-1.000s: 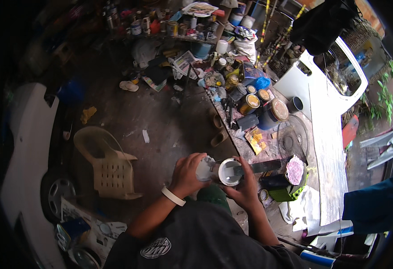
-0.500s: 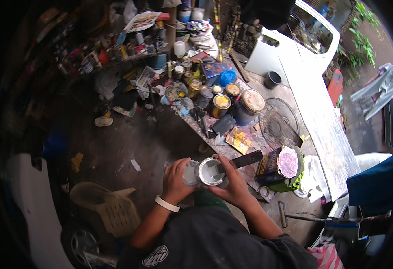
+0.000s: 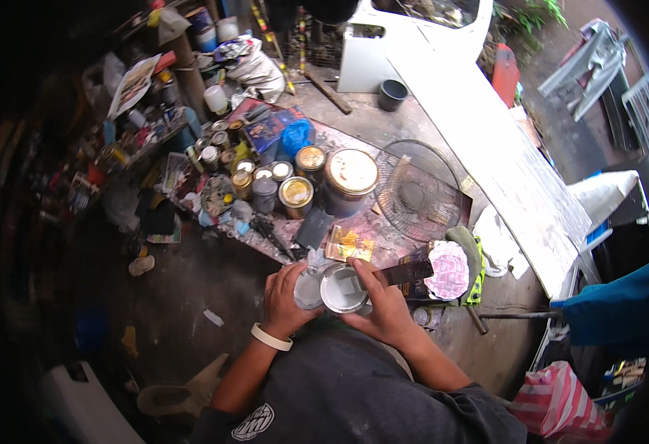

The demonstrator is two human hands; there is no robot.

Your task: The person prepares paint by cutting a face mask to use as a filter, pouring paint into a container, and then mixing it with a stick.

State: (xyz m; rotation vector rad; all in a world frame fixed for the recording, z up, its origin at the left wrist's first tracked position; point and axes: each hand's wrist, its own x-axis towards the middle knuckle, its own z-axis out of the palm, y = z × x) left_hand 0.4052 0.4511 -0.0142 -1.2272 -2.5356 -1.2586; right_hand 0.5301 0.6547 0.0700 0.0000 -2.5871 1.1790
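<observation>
My left hand, with a white band at the wrist, grips a greyish container. My right hand holds an open round can with pale grey contents, touching that container. A dark flat blade lies across the can, one end inside and the other reaching right beside my right thumb. Just beyond is a cluttered bench bearing paint cans, a yellow packet, a wire fan guard and a bulky dark container topped with crumpled pink material.
A white car door and long white panel stand beyond the bench. Crowded shelves are at upper left, a plastic chair and white body panel at lower left. A red-striped bag sits at lower right.
The view has swung rightward toward the bench, so the shelves, bench and chair appear further left. My hands still hold the container and can, now nearer the bench's front edge.
</observation>
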